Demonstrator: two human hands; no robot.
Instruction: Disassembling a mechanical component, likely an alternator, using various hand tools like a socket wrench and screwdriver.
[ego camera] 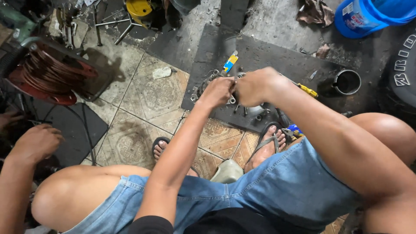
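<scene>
Head cam, looks steeply down, close over knees, floor.

Metal part (203, 86) mostly hidden beneath left hand (218, 92) and right hand (256, 86)

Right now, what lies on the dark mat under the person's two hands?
On the dark mat, a metal part with loose bolts, a yellow-handled tool and a black cup show. The left hand and right hand cover the part's middle.

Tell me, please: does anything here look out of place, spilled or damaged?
Small things only. Loose bolts lie scattered on the dark mat below the left hand and right hand. A crumpled rag lies on the dirty floor by the blue bucket. Nothing looks spilled.
</scene>
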